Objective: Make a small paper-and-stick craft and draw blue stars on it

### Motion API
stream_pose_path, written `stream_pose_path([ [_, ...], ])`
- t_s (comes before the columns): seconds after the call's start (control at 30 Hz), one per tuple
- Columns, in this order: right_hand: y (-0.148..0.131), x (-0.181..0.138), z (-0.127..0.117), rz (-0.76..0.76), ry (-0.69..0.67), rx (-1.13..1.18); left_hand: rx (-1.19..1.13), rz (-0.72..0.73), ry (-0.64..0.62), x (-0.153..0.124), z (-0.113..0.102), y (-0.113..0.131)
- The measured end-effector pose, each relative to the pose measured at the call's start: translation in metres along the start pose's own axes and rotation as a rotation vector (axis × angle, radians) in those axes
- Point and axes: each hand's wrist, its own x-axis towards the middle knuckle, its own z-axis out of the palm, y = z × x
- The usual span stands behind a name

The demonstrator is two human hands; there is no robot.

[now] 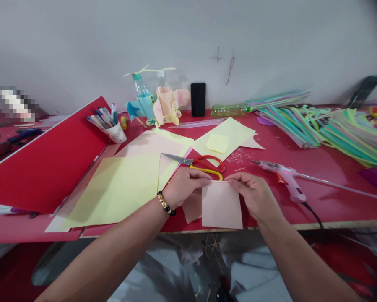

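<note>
My left hand point(188, 184) pinches the top left corner of a small pale pink sheet of paper point(222, 205). At the other top corner, my right hand point(254, 193) pinches the same sheet between thumb and fingers. The top edge looks narrowly folded, and the sheet hangs down near the table's front edge. Just beyond my hands lie scissors point(188, 161) with one red and one yellow handle, blades pointing left. Another pinkish paper piece point(192, 208) lies partly hidden behind the held sheet. A beaded bracelet circles my left wrist.
Yellow paper sheets point(125, 188) spread to the left beside a raised red board point(56, 159) and a cup of pens point(116, 133). A pink glue gun point(284, 176) lies right, its cord over the edge. Decorated bottles point(165, 100), a phone point(198, 100) and colored strips point(295, 126) line the back.
</note>
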Motion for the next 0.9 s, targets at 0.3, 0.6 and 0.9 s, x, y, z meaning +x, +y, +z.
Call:
stream_pose_path([
  [0.3,-0.008,-0.005,0.0,-0.089,0.007,-0.15,0.017,-0.014,-0.09,0.0,-0.004,-0.003],
  [0.6,-0.004,-0.005,0.001,-0.117,-0.065,-0.151,0.224,0.111,-0.15,0.004,-0.009,-0.011],
  [0.9,-0.005,-0.004,0.0,-0.015,-0.082,-0.03,0.247,0.135,-0.184,0.001,-0.009,-0.007],
])
